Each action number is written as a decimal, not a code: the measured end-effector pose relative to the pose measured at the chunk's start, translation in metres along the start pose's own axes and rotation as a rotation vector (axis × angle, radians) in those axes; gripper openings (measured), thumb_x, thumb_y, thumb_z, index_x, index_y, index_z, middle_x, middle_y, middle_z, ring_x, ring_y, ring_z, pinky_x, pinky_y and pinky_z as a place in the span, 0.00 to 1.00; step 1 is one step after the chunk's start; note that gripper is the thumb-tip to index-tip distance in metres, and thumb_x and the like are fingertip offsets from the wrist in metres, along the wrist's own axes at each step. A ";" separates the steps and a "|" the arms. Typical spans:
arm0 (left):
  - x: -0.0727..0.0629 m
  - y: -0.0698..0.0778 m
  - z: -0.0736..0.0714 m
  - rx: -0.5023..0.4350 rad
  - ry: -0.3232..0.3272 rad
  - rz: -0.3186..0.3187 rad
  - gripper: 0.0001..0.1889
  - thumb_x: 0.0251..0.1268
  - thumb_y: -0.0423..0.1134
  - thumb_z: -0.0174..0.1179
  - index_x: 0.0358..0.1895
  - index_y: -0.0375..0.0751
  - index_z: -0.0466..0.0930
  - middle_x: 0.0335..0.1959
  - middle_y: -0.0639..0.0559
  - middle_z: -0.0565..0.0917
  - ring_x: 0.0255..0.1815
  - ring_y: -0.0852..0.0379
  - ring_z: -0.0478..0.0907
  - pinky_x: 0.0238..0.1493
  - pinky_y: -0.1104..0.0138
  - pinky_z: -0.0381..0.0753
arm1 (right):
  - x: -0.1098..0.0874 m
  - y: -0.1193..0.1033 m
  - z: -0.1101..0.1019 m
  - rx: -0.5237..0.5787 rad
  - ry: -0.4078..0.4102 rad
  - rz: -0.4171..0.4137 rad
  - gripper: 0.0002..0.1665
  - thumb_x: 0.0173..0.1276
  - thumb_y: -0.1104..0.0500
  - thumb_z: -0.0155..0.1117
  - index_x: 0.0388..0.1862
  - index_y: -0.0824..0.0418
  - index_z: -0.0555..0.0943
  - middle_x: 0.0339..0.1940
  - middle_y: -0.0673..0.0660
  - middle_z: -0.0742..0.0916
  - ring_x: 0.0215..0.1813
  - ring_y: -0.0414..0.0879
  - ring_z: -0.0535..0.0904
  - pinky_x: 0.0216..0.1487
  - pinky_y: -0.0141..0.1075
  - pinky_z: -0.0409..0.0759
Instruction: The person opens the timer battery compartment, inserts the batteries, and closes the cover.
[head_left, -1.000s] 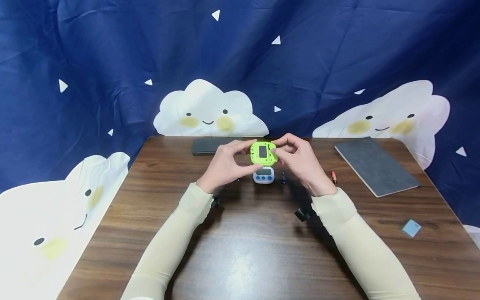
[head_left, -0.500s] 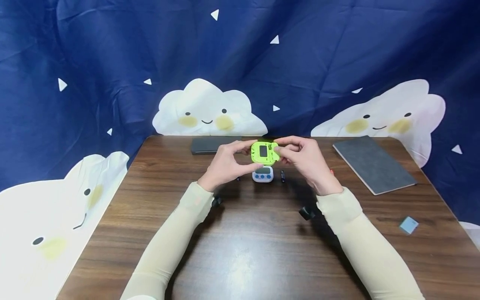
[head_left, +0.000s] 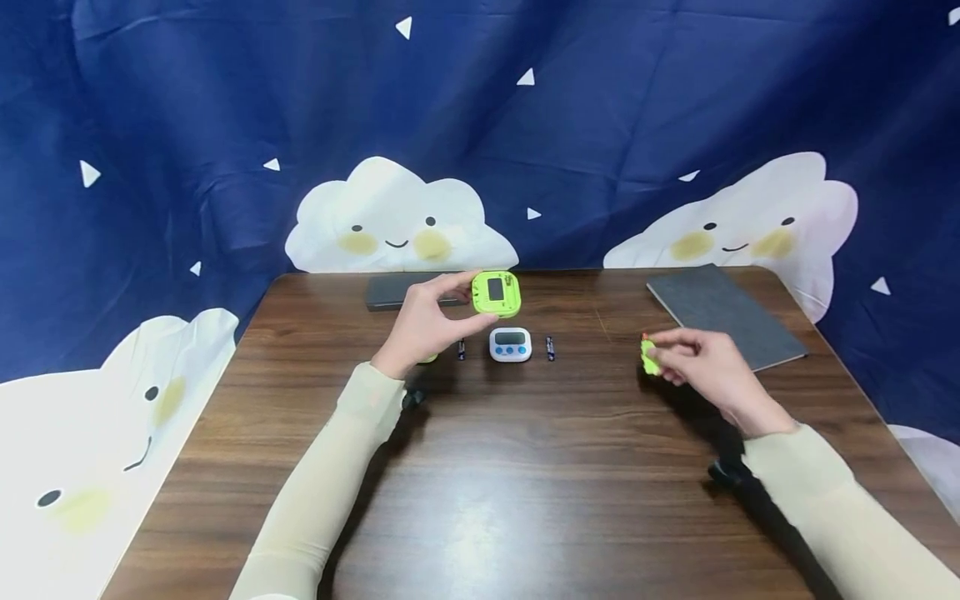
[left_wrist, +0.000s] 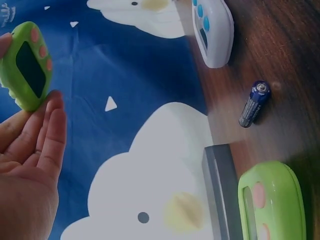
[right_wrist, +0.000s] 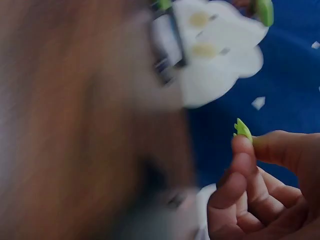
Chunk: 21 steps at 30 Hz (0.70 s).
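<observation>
My left hand (head_left: 426, 327) grips a green digital timer (head_left: 507, 307) by its edges above the table. Its back faces the head camera, with a dark rectangle and an uncovered battery slot. In the left wrist view the timer (left_wrist: 12, 65) shows its screen and pink buttons. Off to the right, my right hand (head_left: 712, 372) pinches a small green battery cover (head_left: 648, 357) between thumb and fingers. The red tip of a battery (head_left: 644, 337) peeks out just beyond the cover. A white timer (head_left: 510, 354) with blue buttons lies between two dark blue batteries (head_left: 551, 348).
A second green timer (left_wrist: 282, 200) stands near my left wrist, mostly hidden from the head view. At the back left lies a dark grey case (head_left: 382, 293). A grey notebook (head_left: 738, 321) lies at the back right, partly behind my right hand.
The battery cover has come off the green timer and moved right in my right hand. My left hand still holds the timer, slightly left of before.
</observation>
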<state>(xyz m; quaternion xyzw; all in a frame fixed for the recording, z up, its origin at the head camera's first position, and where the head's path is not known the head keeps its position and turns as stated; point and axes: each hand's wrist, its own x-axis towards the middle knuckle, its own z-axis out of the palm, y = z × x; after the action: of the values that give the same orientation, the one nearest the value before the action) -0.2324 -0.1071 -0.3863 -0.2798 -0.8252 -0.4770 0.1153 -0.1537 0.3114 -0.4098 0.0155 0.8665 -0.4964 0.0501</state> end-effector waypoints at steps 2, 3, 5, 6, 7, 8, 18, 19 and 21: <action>-0.001 0.000 -0.001 0.003 -0.001 -0.005 0.35 0.60 0.45 0.87 0.71 0.47 0.88 0.59 0.49 0.94 0.54 0.46 0.91 0.60 0.49 0.90 | -0.006 0.016 -0.004 -0.065 -0.037 0.031 0.28 0.85 0.52 0.69 0.70 0.72 0.83 0.33 0.45 0.92 0.34 0.37 0.86 0.36 0.33 0.89; -0.001 -0.001 -0.001 0.005 -0.002 -0.007 0.35 0.60 0.45 0.87 0.72 0.47 0.88 0.59 0.49 0.94 0.54 0.46 0.91 0.60 0.49 0.89 | -0.009 0.023 -0.004 -0.090 -0.054 0.039 0.28 0.85 0.52 0.69 0.70 0.73 0.83 0.33 0.47 0.93 0.34 0.38 0.86 0.36 0.34 0.89; -0.001 -0.001 -0.001 0.007 -0.001 -0.005 0.35 0.60 0.45 0.87 0.72 0.47 0.87 0.57 0.49 0.94 0.54 0.45 0.91 0.60 0.49 0.89 | -0.013 0.030 -0.004 -0.132 -0.075 0.051 0.28 0.85 0.53 0.69 0.70 0.74 0.83 0.34 0.50 0.94 0.34 0.39 0.86 0.35 0.34 0.88; -0.001 -0.001 -0.001 0.010 -0.001 -0.004 0.35 0.59 0.45 0.87 0.72 0.47 0.87 0.57 0.49 0.94 0.54 0.46 0.91 0.60 0.49 0.89 | -0.014 0.032 -0.004 -0.151 -0.082 0.050 0.28 0.85 0.52 0.69 0.69 0.74 0.83 0.35 0.51 0.94 0.34 0.39 0.86 0.35 0.34 0.87; -0.001 -0.001 -0.001 0.011 -0.001 -0.003 0.35 0.59 0.45 0.87 0.72 0.47 0.87 0.56 0.49 0.94 0.54 0.46 0.91 0.60 0.50 0.89 | -0.015 0.034 -0.004 -0.168 -0.084 0.043 0.28 0.84 0.53 0.70 0.69 0.74 0.83 0.36 0.52 0.94 0.34 0.39 0.86 0.35 0.34 0.87; -0.001 -0.001 -0.001 0.013 0.000 -0.003 0.35 0.59 0.45 0.87 0.72 0.48 0.87 0.55 0.49 0.94 0.54 0.47 0.91 0.60 0.50 0.89 | -0.015 0.034 -0.003 -0.193 -0.084 0.034 0.27 0.84 0.53 0.70 0.68 0.74 0.84 0.36 0.53 0.95 0.34 0.40 0.87 0.35 0.33 0.87; -0.002 -0.002 0.001 -0.003 -0.007 -0.011 0.35 0.61 0.45 0.86 0.72 0.48 0.87 0.52 0.48 0.94 0.54 0.45 0.91 0.62 0.46 0.89 | -0.018 0.030 0.003 -0.493 -0.047 -0.066 0.18 0.79 0.54 0.73 0.58 0.65 0.91 0.31 0.48 0.90 0.33 0.42 0.80 0.39 0.35 0.74; -0.002 -0.002 0.001 -0.001 -0.009 -0.012 0.35 0.61 0.45 0.86 0.72 0.48 0.87 0.52 0.48 0.94 0.54 0.46 0.91 0.62 0.47 0.89 | -0.019 0.031 0.003 -0.499 -0.041 -0.072 0.17 0.79 0.55 0.73 0.58 0.65 0.91 0.31 0.49 0.90 0.33 0.42 0.79 0.38 0.36 0.73; -0.002 -0.002 0.001 0.004 -0.011 -0.013 0.35 0.61 0.45 0.86 0.72 0.48 0.87 0.52 0.48 0.94 0.54 0.48 0.91 0.62 0.47 0.89 | -0.020 0.031 0.005 -0.500 -0.034 -0.075 0.16 0.79 0.56 0.73 0.57 0.66 0.91 0.32 0.49 0.90 0.33 0.43 0.79 0.38 0.36 0.73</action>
<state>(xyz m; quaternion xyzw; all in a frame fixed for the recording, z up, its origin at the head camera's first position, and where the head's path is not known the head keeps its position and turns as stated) -0.2314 -0.1077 -0.3889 -0.2766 -0.8287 -0.4744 0.1080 -0.1308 0.3238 -0.4371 -0.0381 0.9614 -0.2683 0.0484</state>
